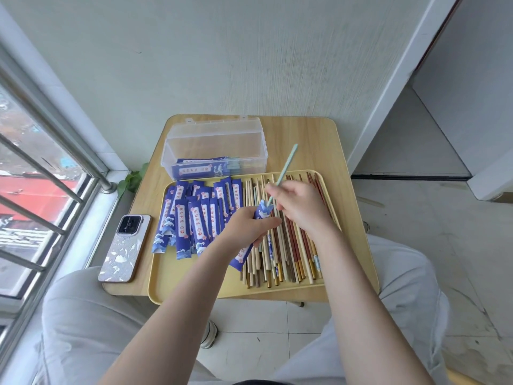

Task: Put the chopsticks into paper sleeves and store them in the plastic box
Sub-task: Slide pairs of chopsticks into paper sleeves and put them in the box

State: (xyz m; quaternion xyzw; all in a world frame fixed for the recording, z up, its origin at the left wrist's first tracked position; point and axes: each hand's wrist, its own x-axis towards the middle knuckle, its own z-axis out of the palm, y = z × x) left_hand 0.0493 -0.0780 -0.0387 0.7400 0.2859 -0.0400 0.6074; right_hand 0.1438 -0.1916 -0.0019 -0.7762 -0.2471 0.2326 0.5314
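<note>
My left hand (244,226) grips a blue paper sleeve (244,255) tilted above the yellow tray (194,284). My right hand (298,205) pinches a pale green chopstick (288,162) whose tip sits in the sleeve's open top end. Several loose chopsticks (288,251) in wood, red and gold-tipped colours lie on the tray's right half. Several empty blue sleeves (194,218) are piled on its left half. The clear plastic box (216,145) stands open behind the tray and holds a few filled sleeves (205,168).
A phone (125,248) lies face down on the small wooden table (316,143), left of the tray. A window with metal bars (41,173) runs along the left. A wall stands right behind the table. My knees flank the table's front edge.
</note>
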